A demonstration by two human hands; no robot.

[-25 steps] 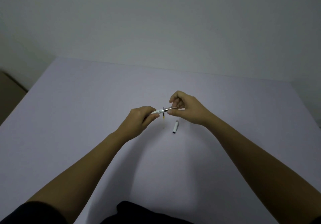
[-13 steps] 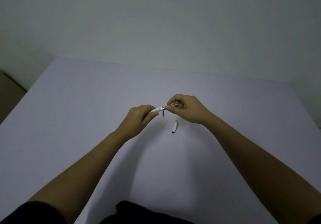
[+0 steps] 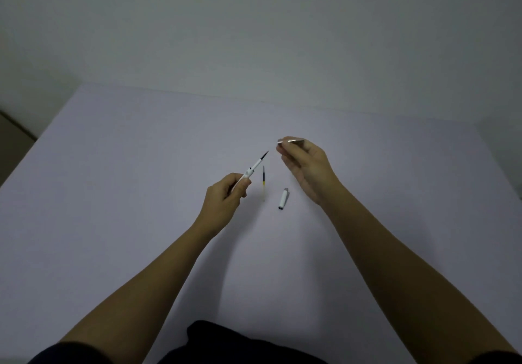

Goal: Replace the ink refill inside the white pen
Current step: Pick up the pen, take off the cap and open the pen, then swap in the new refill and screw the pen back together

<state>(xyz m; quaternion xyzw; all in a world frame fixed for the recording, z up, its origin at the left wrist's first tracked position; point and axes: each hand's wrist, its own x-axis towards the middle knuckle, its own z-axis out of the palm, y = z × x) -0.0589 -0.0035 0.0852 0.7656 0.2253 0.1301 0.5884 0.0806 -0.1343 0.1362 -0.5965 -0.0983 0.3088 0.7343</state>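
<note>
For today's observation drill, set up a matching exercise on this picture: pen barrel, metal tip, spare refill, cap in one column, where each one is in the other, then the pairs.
Things:
1. pen barrel
2. metal tip
3. spare refill
4. cap

Places:
A. lying on the table, nearest the right forearm
B. held in the left hand
C. lying on the table between barrel and cap
D. pinched in the right hand

Pairs: 1-B, 2-D, 3-C, 4-A

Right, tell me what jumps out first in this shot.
Two bare hands raised over a pale table. The left hand grips the white pen with its dark refill tip poking out; the right hand pinches a small metallic piece. Between them on the table lie a loose refill and a white cap.
</note>
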